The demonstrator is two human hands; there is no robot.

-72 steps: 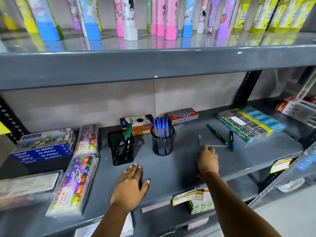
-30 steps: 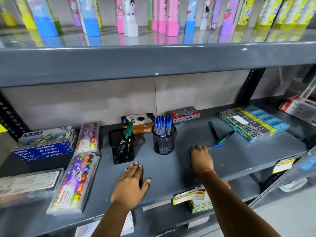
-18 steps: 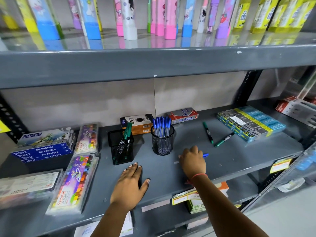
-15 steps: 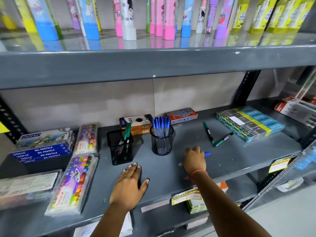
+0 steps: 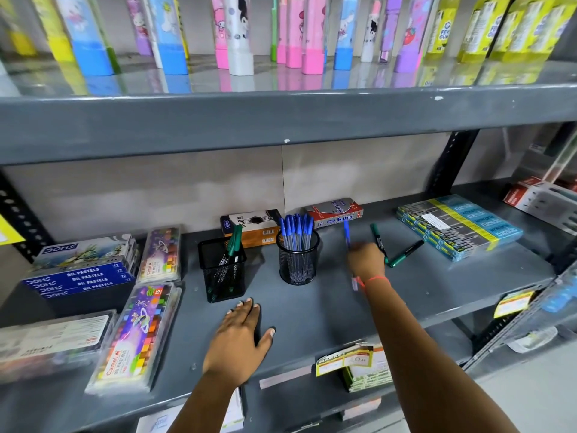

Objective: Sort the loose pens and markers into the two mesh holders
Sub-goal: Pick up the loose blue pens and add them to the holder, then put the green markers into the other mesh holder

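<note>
Two black mesh holders stand on the grey shelf (image 5: 312,314). The square holder (image 5: 222,270) on the left has green markers in it. The round holder (image 5: 298,259) is packed with several blue-capped pens. My right hand (image 5: 366,260) is raised just right of the round holder, gripping a blue-capped pen (image 5: 346,234) that points up, blurred with motion. Two green markers (image 5: 379,242) (image 5: 406,253) lie loose on the shelf right of that hand. My left hand (image 5: 239,339) rests flat on the shelf in front of the holders, fingers spread.
Oil pastel boxes (image 5: 81,273) and crayon packs (image 5: 134,335) fill the shelf's left side. Two small cartons (image 5: 249,226) (image 5: 334,211) sit behind the holders against the wall. A flat stack of pen packs (image 5: 459,226) lies at the right. The upper shelf edge (image 5: 281,120) overhangs.
My right hand took the blue pen from the shelf, slid it left, and has now lifted it upright beside the round holder. The left hand stayed put.
</note>
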